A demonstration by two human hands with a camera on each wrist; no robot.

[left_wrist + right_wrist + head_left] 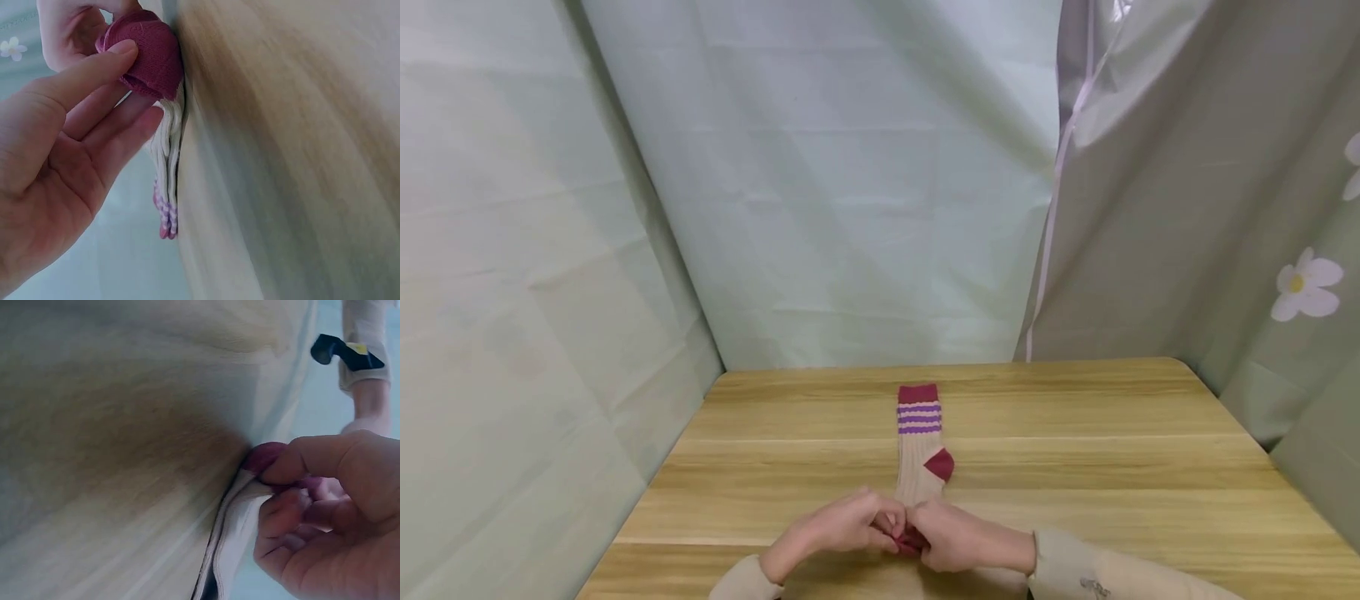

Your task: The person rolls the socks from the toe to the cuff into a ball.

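A pair of cream ribbed socks lies flat with its maroon cuffs at the far end, purple stripes below them and a maroon heel facing right. In the left wrist view the socks appear as stacked layers. Both hands meet at the maroon toe end, nearest the person. My left hand pinches it, thumb on top and fingers beneath. From the other side my right hand pinches the toe between thumb and curled fingers. In the head view the hands hide much of the toe.
The socks lie on a wooden table with light plank lines. Pale curtains hang behind and at both sides, the right one printed with white flowers. A dark strap is around the left sleeve.
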